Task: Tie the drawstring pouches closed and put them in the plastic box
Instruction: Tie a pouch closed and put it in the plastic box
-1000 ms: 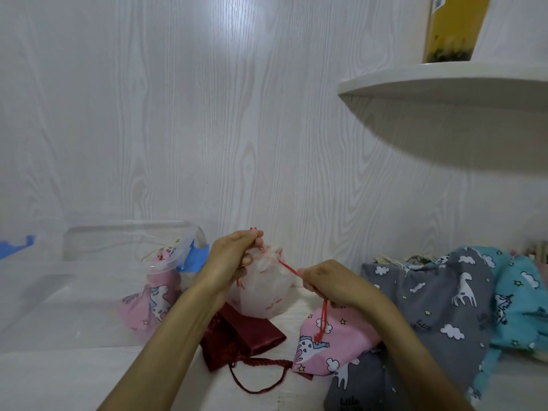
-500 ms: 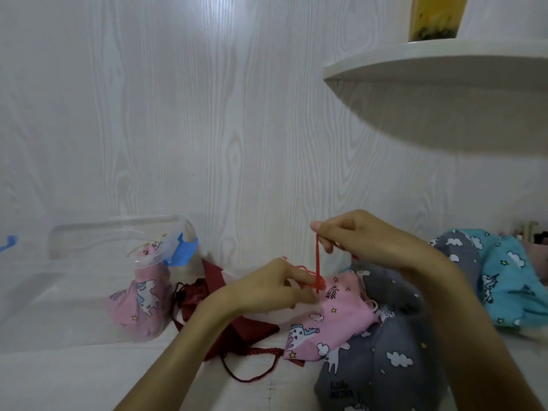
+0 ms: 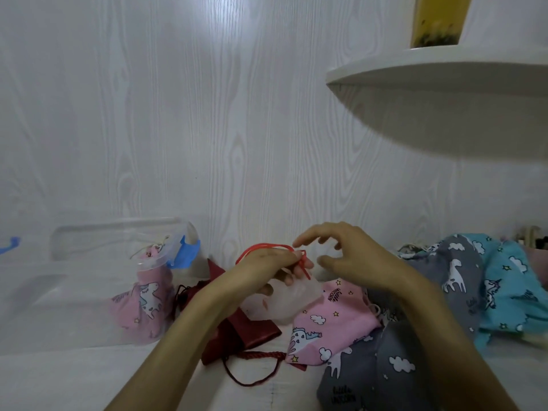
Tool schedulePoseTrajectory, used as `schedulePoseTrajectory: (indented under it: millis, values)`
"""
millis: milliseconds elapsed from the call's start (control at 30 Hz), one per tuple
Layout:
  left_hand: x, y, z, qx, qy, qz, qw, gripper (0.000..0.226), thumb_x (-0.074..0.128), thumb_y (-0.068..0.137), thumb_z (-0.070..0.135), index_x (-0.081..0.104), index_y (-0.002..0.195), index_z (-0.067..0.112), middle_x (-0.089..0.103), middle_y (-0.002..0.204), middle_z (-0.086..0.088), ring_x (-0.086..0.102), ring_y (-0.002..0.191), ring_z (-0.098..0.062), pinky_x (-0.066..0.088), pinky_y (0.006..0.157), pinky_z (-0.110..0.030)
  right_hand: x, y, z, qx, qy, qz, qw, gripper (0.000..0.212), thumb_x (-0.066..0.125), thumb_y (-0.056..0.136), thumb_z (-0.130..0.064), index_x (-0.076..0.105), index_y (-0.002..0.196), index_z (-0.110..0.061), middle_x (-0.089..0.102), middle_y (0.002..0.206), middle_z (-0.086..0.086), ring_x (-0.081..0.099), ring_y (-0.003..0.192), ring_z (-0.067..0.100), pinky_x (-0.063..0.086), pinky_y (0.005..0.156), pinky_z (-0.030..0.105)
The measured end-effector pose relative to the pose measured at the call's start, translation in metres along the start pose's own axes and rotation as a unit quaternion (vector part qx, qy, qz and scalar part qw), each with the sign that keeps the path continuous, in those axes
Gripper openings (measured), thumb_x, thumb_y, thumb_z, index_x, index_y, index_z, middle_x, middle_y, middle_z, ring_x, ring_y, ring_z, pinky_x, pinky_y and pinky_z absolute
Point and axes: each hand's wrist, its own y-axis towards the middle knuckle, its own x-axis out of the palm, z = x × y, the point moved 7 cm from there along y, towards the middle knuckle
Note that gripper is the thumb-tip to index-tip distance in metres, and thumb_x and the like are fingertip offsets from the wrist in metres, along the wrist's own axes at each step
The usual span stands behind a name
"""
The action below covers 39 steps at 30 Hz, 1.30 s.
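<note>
My left hand grips the gathered neck of a sheer white pouch with red marks, and its red drawstring loops over the back of that hand. My right hand hovers just right of the cord with fingers spread and curved, holding nothing. A clear plastic box stands at the left with one tied pink unicorn pouch inside. On the table lie a dark red satin pouch with its cord, a pink unicorn pouch and a grey unicorn pouch.
More grey and teal unicorn pouches are heaped at the right. A white curved shelf juts out overhead at the upper right with a yellow container on it. The white wood-grain wall stands close behind.
The right hand has let go of the red drawstring and spread its fingers. The cord now loops over my left hand, which has lifted with the white pouch.
</note>
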Motion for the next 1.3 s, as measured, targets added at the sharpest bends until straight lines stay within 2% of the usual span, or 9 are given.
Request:
schedulePoseTrajectory:
  millis: [133, 300, 500, 700, 767, 900, 1033, 1167, 1300]
  values:
    - [-0.008, -0.002, 0.002, -0.003, -0.011, 0.018, 1.0, 0.035, 0.049, 0.095, 0.036, 0.067, 0.066, 0.027, 0.062, 0.067, 0.016, 0.051, 0.061, 0.001, 0.033, 0.057, -0.017, 0.002, 0.004, 0.006, -0.001, -0.021, 0.051, 0.998, 0.014, 0.067, 0.081, -0.041, 0.071, 0.095, -0.039, 0.065, 0.1, -0.018, 0.052, 0.1, 0.002, 0.042, 0.088, 0.026]
    - [-0.028, -0.005, 0.0, -0.007, -0.049, 0.051, 0.997, 0.026, 0.053, 0.093, 0.038, 0.072, 0.083, 0.025, 0.067, 0.076, 0.018, 0.056, 0.069, 0.004, 0.036, 0.061, -0.016, -0.01, 0.002, 0.004, 0.013, 0.041, 0.079, 0.996, 0.007, 0.06, 0.087, -0.035, 0.064, 0.081, -0.036, 0.062, 0.099, -0.014, 0.048, 0.101, 0.003, 0.035, 0.084, 0.023]
    - [-0.028, -0.005, 0.0, -0.01, -0.19, 0.044, 0.981, 0.017, 0.065, 0.084, 0.028, 0.076, 0.092, 0.018, 0.073, 0.088, 0.006, 0.061, 0.071, 0.003, 0.032, 0.041, -0.008, -0.011, -0.004, -0.012, 0.026, 0.123, -0.033, 0.991, 0.032, 0.048, 0.095, -0.027, 0.059, 0.066, -0.021, 0.059, 0.073, -0.006, 0.05, 0.064, 0.002, 0.039, 0.068, 0.025]
    - [-0.033, -0.008, 0.0, -0.004, -0.142, 0.067, 0.988, 0.014, 0.073, 0.077, 0.024, 0.077, 0.09, 0.023, 0.074, 0.092, 0.006, 0.062, 0.084, 0.002, 0.034, 0.048, -0.009, 0.008, -0.017, -0.023, 0.046, 0.1, -0.178, 0.978, 0.029, 0.048, 0.095, -0.034, 0.071, 0.091, -0.017, 0.069, 0.08, -0.002, 0.061, 0.07, 0.007, 0.05, 0.078, 0.026]
    - [-0.034, -0.009, 0.0, -0.005, -0.13, 0.068, 0.989, 0.015, 0.073, 0.078, 0.025, 0.077, 0.092, 0.024, 0.074, 0.089, 0.008, 0.061, 0.081, 0.003, 0.034, 0.054, -0.013, 0.005, -0.014, -0.015, 0.078, 0.1, -0.135, 0.983, 0.037, 0.043, 0.095, -0.042, 0.073, 0.094, -0.019, 0.071, 0.085, -0.001, 0.062, 0.067, 0.007, 0.05, 0.075, 0.026]
    - [-0.032, -0.009, 0.001, 0.0, -0.126, 0.061, 0.99, 0.017, 0.071, 0.08, 0.027, 0.077, 0.095, 0.024, 0.072, 0.086, 0.007, 0.061, 0.076, 0.006, 0.036, 0.05, -0.009, -0.008, -0.005, -0.011, 0.066, 0.083, 0.001, 0.994, 0.011, 0.064, 0.083, -0.04, 0.066, 0.086, -0.029, 0.067, 0.085, -0.007, 0.066, 0.063, 0.008, 0.048, 0.062, 0.021]
    - [-0.033, -0.009, 0.002, 0.009, -0.136, 0.08, 0.987, 0.015, 0.067, 0.082, 0.029, 0.076, 0.094, 0.026, 0.075, 0.097, 0.004, 0.063, 0.081, 0.008, 0.038, 0.051, -0.008, -0.003, -0.004, -0.016, 0.105, 0.127, 0.022, 0.986, 0.043, 0.068, 0.062, -0.062, 0.069, 0.08, -0.022, 0.071, 0.076, -0.004, 0.068, 0.06, 0.005, 0.042, 0.053, 0.017]
    - [-0.033, -0.009, 0.003, 0.015, -0.154, 0.09, 0.984, 0.016, 0.065, 0.084, 0.03, 0.074, 0.097, 0.025, 0.075, 0.097, 0.009, 0.064, 0.084, 0.008, 0.04, 0.068, -0.014, 0.002, 0.0, -0.016, 0.131, 0.119, 0.073, 0.981, 0.032, 0.075, 0.069, -0.05, 0.073, 0.077, -0.019, 0.073, 0.068, -0.001, 0.066, 0.056, 0.003, 0.043, 0.05, 0.014]
    - [-0.037, -0.009, 0.002, 0.016, -0.163, 0.096, 0.982, 0.018, 0.067, 0.082, 0.031, 0.075, 0.096, 0.024, 0.073, 0.083, 0.01, 0.063, 0.084, 0.005, 0.039, 0.068, -0.017, 0.004, 0.002, -0.017, 0.125, 0.191, 0.065, 0.972, 0.014, 0.067, 0.085, -0.024, 0.069, 0.085, -0.011, 0.074, 0.076, 0.004, 0.069, 0.061, 0.011, 0.046, 0.049, 0.017]
